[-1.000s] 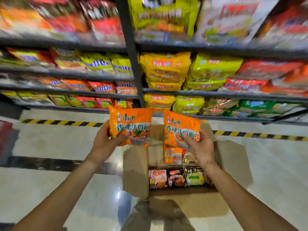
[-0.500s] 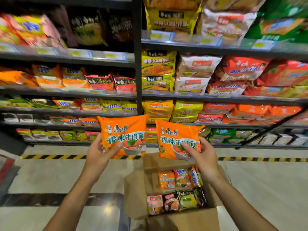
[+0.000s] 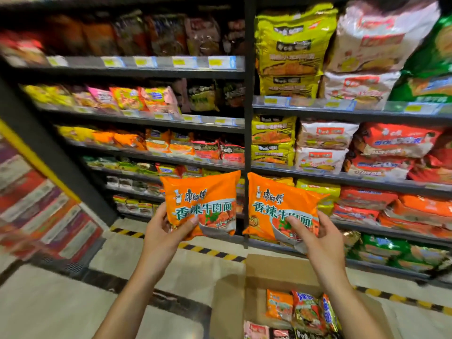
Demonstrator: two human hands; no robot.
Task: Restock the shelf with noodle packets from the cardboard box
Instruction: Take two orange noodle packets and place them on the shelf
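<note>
Inspector: Noodle packets, head view: where are they?

Operator: I see the left orange packet [image 3: 201, 204] gripped by the left hand [image 3: 168, 228] and the right orange packet [image 3: 281, 209] gripped by the right hand [image 3: 315, 238], side by side before the shelf [image 3: 151, 121]. More packets sit in the cardboard box [image 3: 276, 270] below.

left hand [image 3: 163, 230]: bare, no glove, no ring seen | right hand [image 3: 315, 237]: bare, no glove, no ring seen | forearms: both uncovered to frame edge, no sleeve, no watch or band at wrists
</note>
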